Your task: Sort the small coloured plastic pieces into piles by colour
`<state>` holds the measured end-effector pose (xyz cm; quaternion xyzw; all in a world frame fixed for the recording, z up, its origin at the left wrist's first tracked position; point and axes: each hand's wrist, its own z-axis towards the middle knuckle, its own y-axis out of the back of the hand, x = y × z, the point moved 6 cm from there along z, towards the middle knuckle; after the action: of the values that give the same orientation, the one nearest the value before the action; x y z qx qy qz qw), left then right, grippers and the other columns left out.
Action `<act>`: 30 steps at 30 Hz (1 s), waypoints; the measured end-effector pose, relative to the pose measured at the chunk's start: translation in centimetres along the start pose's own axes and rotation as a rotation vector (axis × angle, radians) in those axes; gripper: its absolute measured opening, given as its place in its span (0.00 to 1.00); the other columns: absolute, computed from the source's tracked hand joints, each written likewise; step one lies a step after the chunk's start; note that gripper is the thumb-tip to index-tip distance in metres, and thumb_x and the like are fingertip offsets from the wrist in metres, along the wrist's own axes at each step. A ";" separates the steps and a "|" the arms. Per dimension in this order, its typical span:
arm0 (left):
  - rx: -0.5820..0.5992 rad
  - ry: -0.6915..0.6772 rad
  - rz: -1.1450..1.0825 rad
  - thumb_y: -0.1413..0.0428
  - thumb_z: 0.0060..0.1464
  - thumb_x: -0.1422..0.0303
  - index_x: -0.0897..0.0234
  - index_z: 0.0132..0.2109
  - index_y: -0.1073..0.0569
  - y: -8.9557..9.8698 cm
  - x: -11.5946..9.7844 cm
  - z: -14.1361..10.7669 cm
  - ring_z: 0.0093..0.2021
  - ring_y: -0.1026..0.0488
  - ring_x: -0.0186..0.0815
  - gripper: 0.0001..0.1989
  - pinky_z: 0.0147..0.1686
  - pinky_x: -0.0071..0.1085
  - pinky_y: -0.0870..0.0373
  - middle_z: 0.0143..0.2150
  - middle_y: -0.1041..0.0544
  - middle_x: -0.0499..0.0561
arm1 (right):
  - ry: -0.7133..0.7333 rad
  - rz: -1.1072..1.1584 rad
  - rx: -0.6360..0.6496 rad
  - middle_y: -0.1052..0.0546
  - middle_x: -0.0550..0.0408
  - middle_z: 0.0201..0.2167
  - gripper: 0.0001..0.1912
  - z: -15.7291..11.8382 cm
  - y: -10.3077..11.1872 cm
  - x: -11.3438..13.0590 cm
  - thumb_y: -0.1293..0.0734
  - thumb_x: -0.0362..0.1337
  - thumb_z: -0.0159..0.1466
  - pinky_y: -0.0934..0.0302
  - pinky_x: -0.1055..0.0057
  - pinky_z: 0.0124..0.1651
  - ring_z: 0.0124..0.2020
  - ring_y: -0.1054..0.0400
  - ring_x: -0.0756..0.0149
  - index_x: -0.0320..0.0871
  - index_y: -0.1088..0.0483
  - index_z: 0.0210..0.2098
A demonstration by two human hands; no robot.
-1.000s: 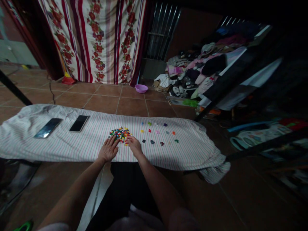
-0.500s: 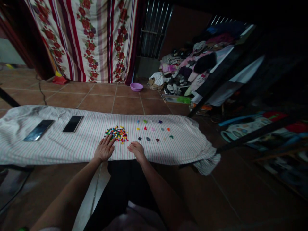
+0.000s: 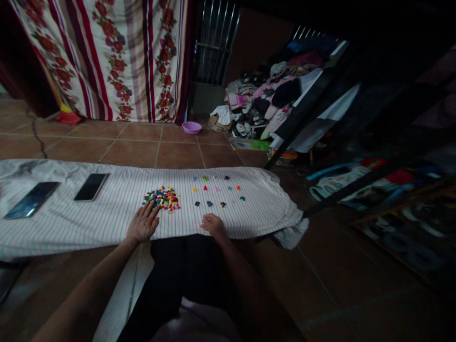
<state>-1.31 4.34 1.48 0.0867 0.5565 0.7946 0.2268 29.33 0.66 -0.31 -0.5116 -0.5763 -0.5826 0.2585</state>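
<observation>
A heap of small bright plastic pieces (image 3: 166, 197) in many colours lies on a striped cloth (image 3: 107, 223). My left hand (image 3: 143, 223) rests flat with its fingers stretched out, the fingertips at the heap's near left edge. To the right, my right hand (image 3: 214, 225) hovers over or rests on the cloth's near side, its fingers curled together; whatever is in them is too small to see. Beyond it, little single-colour clusters are set out in rows, among them a black cluster (image 3: 197, 204), a brown cluster (image 3: 223, 204), a red cluster (image 3: 205, 188) and a green cluster (image 3: 242, 198).
Two phones lie on the cloth at left, a black phone (image 3: 91, 186) and a shinier phone (image 3: 32, 200). Behind, a purple basin (image 3: 192, 128) stands on the tiled floor near a heap of clothes (image 3: 263, 99). Dark metal bars (image 3: 342, 194) cross at right.
My right hand has moved right, away from the heap and towards the clusters. My left hand keeps its place at the heap. The whole view has shifted a little.
</observation>
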 end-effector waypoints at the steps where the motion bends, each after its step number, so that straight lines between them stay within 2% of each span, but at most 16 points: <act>1: -0.005 0.003 0.000 0.60 0.62 0.59 0.60 0.65 0.35 0.0 0.0 0.0 0.70 0.43 0.48 0.28 0.63 0.50 0.39 0.69 0.39 0.58 | -0.025 0.003 0.000 0.23 0.60 0.22 0.06 0.2 0.8 -0.3 0.36 0.36 0.60 0.32 0.75 0.29 0.26 0.24 0.67 0.44 0.27 0.34; 4: 0.002 0.007 0.006 0.60 0.62 0.59 0.61 0.65 0.34 -0.1 0.1 0.0 0.70 0.43 0.48 0.28 0.63 0.50 0.39 0.70 0.39 0.58 | -0.043 -0.040 -0.039 0.22 0.58 0.24 0.08 1.0 3.6 -0.9 0.38 0.36 0.60 0.32 0.75 0.30 0.27 0.24 0.67 0.44 0.27 0.35; 6: 0.014 0.010 0.013 0.60 0.62 0.59 0.61 0.64 0.33 -0.2 0.1 0.0 0.70 0.43 0.49 0.28 0.63 0.50 0.40 0.70 0.40 0.59 | -0.007 -0.104 -0.122 0.21 0.58 0.28 0.10 1.7 5.6 -0.9 0.39 0.36 0.59 0.32 0.73 0.32 0.28 0.24 0.67 0.45 0.26 0.35; 9: 0.026 0.022 0.027 0.60 0.62 0.59 0.62 0.64 0.33 -0.3 0.1 0.0 0.70 0.44 0.49 0.28 0.64 0.49 0.40 0.70 0.40 0.60 | 0.060 -0.246 -0.284 0.20 0.56 0.32 0.09 2.5 8.3 -0.5 0.37 0.36 0.57 0.31 0.70 0.40 0.35 0.24 0.65 0.46 0.25 0.34; 12: 0.031 0.029 0.030 0.60 0.62 0.59 0.61 0.64 0.33 -0.3 0.1 0.0 0.70 0.44 0.48 0.28 0.64 0.48 0.40 0.70 0.40 0.59 | 0.087 -0.346 -0.368 0.19 0.54 0.33 0.09 3.4 9.8 -0.1 0.37 0.35 0.56 0.34 0.69 0.47 0.39 0.25 0.63 0.45 0.25 0.33; 19: 0.017 0.017 0.023 0.60 0.62 0.59 0.62 0.63 0.32 -0.3 0.1 0.0 0.70 0.44 0.48 0.27 0.64 0.48 0.41 0.70 0.40 0.59 | 0.044 -0.406 -0.370 0.20 0.54 0.33 0.09 5.0 10.0 0.1 0.37 0.34 0.57 0.35 0.70 0.46 0.38 0.26 0.63 0.46 0.25 0.33; 25: 0.001 0.024 0.030 0.59 0.63 0.59 0.60 0.63 0.33 -0.4 0.2 -0.1 0.70 0.43 0.47 0.27 0.64 0.47 0.41 0.70 0.39 0.58 | 0.117 -0.399 -0.384 0.19 0.52 0.37 0.14 5.3 9.6 -0.4 0.41 0.31 0.57 0.37 0.69 0.52 0.43 0.26 0.63 0.45 0.25 0.36; 30: 0.030 0.028 0.049 0.59 0.63 0.60 0.60 0.65 0.35 -0.4 0.1 -0.1 0.71 0.44 0.45 0.27 0.65 0.46 0.43 0.70 0.39 0.56 | 0.167 -0.293 -0.433 0.20 0.52 0.35 0.14 5.1 9.6 -1.8 0.41 0.37 0.57 0.35 0.68 0.47 0.39 0.26 0.62 0.44 0.25 0.36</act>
<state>-1.35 4.44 1.05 0.0924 0.5692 0.7926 0.1981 40.07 2.99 1.00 -0.4162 -0.4830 -0.7635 0.1027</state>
